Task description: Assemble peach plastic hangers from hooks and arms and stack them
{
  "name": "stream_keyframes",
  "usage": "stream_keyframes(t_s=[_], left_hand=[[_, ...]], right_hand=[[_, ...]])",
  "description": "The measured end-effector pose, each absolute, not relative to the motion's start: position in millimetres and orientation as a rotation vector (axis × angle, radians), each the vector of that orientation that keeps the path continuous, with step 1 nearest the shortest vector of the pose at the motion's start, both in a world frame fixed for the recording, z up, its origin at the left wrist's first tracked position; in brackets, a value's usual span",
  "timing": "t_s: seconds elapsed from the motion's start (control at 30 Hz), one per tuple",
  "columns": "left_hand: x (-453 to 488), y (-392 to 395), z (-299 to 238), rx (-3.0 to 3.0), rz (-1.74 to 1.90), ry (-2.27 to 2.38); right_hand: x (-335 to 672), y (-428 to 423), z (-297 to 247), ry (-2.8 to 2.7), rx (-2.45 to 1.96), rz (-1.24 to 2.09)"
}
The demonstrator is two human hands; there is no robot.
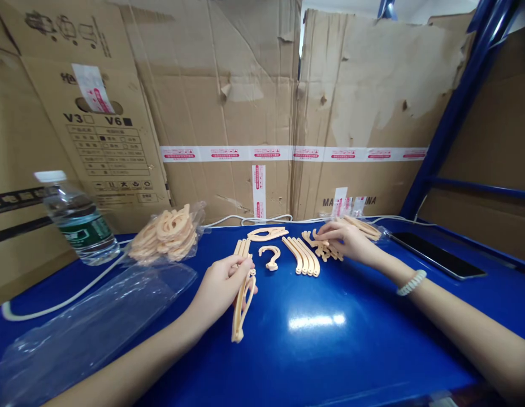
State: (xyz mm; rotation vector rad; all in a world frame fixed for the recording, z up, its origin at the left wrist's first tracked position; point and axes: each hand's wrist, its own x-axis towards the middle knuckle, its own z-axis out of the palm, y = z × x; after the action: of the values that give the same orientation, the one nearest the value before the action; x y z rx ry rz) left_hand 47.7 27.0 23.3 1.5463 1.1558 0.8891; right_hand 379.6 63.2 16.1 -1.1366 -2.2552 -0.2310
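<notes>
My left hand [224,282] is closed around a peach plastic folding hanger part [237,319], a long arm with a looped piece alongside. Just beyond it lie several straight strips [242,247], partly covered by my fingers. My right hand [345,237] reaches to a pile of small peach pieces [324,251], its thumb and fingertips pinched on one of them. Between the hands, a peach hanger hook [271,265] rests on the blue table [330,350]. Several curved strips [301,257] lie side by side right of the hook, and a flat looped part [281,232] lies behind it.
Bagged peach parts [169,234] sit at the left, near a water bottle [84,223] and an empty plastic bag [105,316]. More parts [364,227] lie behind my right hand. A phone [435,254] is at the right. Cardboard [228,113] walls the back; a white cable [63,305] runs along it.
</notes>
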Motion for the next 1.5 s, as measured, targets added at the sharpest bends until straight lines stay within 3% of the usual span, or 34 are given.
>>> stream_keyframes(t_s=[0.27,0.43,0.67,0.9,1.03,1.17,1.3,1.5], left_hand=[[48,26,19,1.353,0.989,1.099],[48,23,19,1.374,1.072,1.061],[50,17,18,1.461,1.142,0.948],[53,13,19,1.437,1.159,0.915],[52,12,18,1.426,1.346,0.936],[45,11,20,1.972,1.655,0.967],[42,5,24,2.961,1.273,0.516],[46,0,22,3.17,0.852,0.473]], right_hand=[[367,53,12,-2.238,-1.156,-0.23],[309,13,25,-2.296,-0.861,-0.216],[263,-26,20,-2.608,-0.449,-0.608],[268,-21,17,-2.548,-0.528,-0.711],[268,-22,21,-2.496,-0.589,-0.667],[270,-22,19,-2.439,-0.669,-0.635],[269,-22,16,-2.429,-0.662,-0.624],[267,-23,15,-2.429,-0.64,-0.621]])
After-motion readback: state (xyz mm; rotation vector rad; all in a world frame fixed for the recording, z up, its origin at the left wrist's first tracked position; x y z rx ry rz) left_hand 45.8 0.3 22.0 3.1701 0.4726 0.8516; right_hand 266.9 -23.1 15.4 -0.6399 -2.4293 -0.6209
